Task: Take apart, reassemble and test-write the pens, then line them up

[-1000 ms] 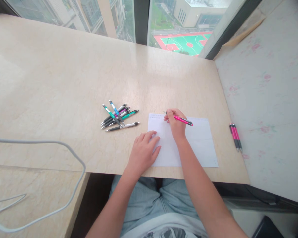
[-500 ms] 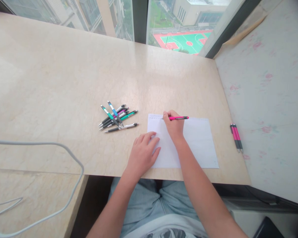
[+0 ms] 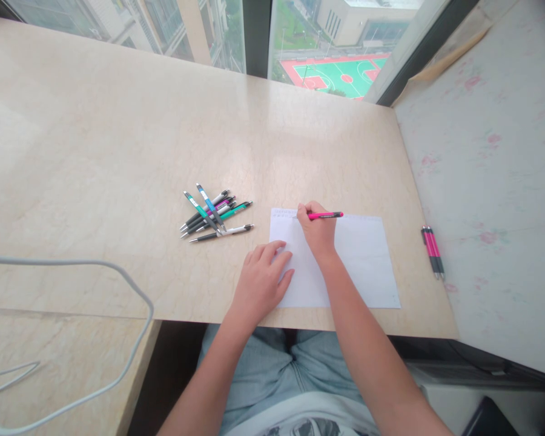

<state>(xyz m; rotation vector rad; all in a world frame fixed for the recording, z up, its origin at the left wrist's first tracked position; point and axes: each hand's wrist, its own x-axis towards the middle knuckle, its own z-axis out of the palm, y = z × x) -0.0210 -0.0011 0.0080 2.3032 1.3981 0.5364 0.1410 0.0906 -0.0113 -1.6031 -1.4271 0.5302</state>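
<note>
My right hand [image 3: 318, 233] grips a pink pen [image 3: 326, 215] with its tip down on the top left part of a white sheet of paper [image 3: 363, 260]. The pen lies nearly level, its back end pointing right. Flat on the sheet's left edge rests my left hand [image 3: 263, 278], fingers spread, holding nothing. To the left of the paper a loose pile of several pens [image 3: 213, 215] in teal, blue, pink and white lies on the beige marble table [image 3: 118, 151].
Two pink pens [image 3: 432, 251] lie side by side at the table's right edge, next to a floral-patterned surface [image 3: 495, 200]. A grey cable [image 3: 131, 290] loops over the table's near left. A window runs along the far edge.
My right hand shifted slightly left along the top of the sheet and the pen swung from a downward slant to nearly level. My left hand stayed put.
</note>
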